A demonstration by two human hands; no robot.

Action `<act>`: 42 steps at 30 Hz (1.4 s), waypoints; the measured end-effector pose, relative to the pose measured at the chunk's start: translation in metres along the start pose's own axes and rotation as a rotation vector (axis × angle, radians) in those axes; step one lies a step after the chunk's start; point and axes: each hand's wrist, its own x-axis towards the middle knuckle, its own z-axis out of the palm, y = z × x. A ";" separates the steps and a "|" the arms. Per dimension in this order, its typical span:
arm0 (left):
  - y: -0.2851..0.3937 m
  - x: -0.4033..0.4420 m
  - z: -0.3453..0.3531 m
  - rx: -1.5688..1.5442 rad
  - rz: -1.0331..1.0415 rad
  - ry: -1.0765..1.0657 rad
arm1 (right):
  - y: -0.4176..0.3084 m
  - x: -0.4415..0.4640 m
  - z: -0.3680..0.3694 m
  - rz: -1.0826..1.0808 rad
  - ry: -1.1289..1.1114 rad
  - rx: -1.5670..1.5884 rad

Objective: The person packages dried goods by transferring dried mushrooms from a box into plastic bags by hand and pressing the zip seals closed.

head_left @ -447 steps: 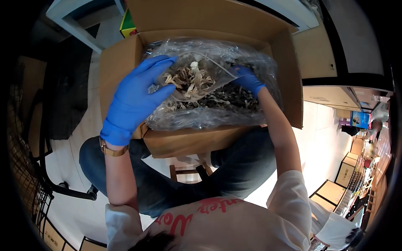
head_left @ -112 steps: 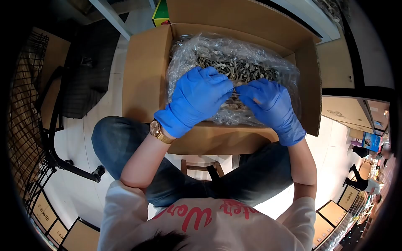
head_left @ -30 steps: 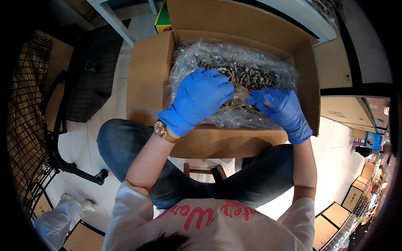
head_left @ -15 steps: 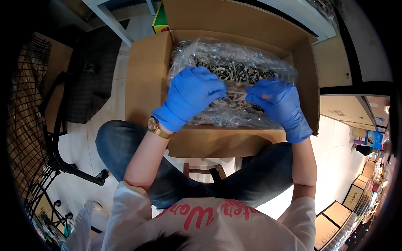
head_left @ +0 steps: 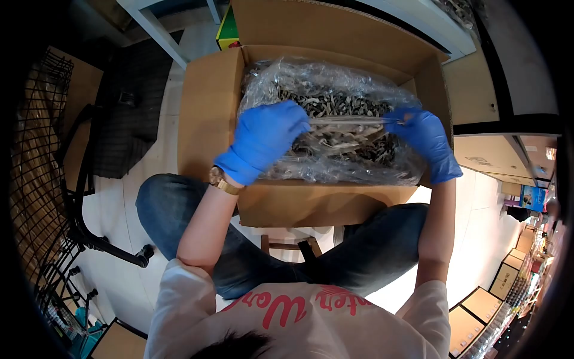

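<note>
Both my hands wear blue gloves and are over an open cardboard box (head_left: 323, 203). Between them a clear plastic bag (head_left: 350, 121) is pulled taut along one edge, with greyish strips seen in or through it. My left hand (head_left: 266, 134) is closed on the bag's left end, my right hand (head_left: 427, 140) on its right end. Below, crumpled clear plastic lining (head_left: 317, 170) surrounds a heap of dark, dried-looking curled strips (head_left: 341, 105). The fingertips are slightly blurred.
My legs (head_left: 185, 209) flank the box, and a small wooden stool (head_left: 287, 244) shows beneath it. To the left stand a wire rack (head_left: 36, 179) and a black wheeled frame (head_left: 78, 209). A pale table leg (head_left: 158, 33) and a green-yellow box (head_left: 228, 30) are behind.
My hands have moved apart, the right one outward to the right, stretching the bag's edge between them. The pale clothing and shoe at lower left have gone from view.
</note>
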 end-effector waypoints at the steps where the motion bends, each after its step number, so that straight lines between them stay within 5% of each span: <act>1: -0.006 0.001 -0.005 -0.041 -0.041 0.031 | 0.010 0.002 0.002 0.002 0.002 0.001; 4: -0.014 0.001 -0.016 -0.112 -0.104 0.083 | 0.031 0.005 0.006 -0.055 -0.084 0.356; 7: -0.013 0.003 -0.025 -0.194 -0.165 0.140 | 0.005 -0.003 -0.004 -0.029 0.034 0.343; 9: -0.011 0.005 -0.030 -0.246 -0.201 0.184 | -0.004 -0.007 -0.011 -0.016 0.297 0.640; 15: -0.008 0.010 -0.026 -0.775 -0.268 0.385 | -0.022 -0.021 -0.019 -0.097 0.554 1.042; 17: -0.010 0.020 -0.012 -1.235 -0.180 0.509 | -0.047 -0.033 -0.035 -0.041 0.485 1.079; 22: -0.045 -0.020 0.075 -1.405 -0.397 -0.262 | -0.054 -0.029 -0.041 -0.092 0.578 1.227; 25: -0.010 -0.018 0.063 -1.499 -0.436 -0.477 | -0.051 -0.003 -0.043 0.024 0.610 1.462; 28: 0.005 -0.018 0.083 -1.465 -0.523 -0.377 | -0.016 0.026 -0.021 0.025 0.390 1.573; 30: 0.018 -0.014 0.068 -1.771 -0.731 -0.172 | -0.020 0.028 -0.026 -0.019 0.179 1.583; 35: -0.008 -0.005 0.057 -1.783 -0.576 0.109 | -0.022 0.000 -0.030 -0.085 -0.040 1.212; 37: -0.008 0.005 0.040 -1.915 -0.480 0.434 | -0.005 0.004 -0.017 -0.179 -0.457 1.111; 40: -0.021 0.011 0.024 -1.931 -0.418 0.485 | -0.013 0.007 0.022 -0.201 -0.514 1.387; 41: -0.017 0.014 0.017 -1.907 -0.336 0.541 | -0.047 0.001 0.007 -0.239 -0.361 1.088; 42: -0.014 0.014 0.013 -1.914 -0.331 0.529 | -0.053 0.002 0.026 -0.183 -0.315 1.350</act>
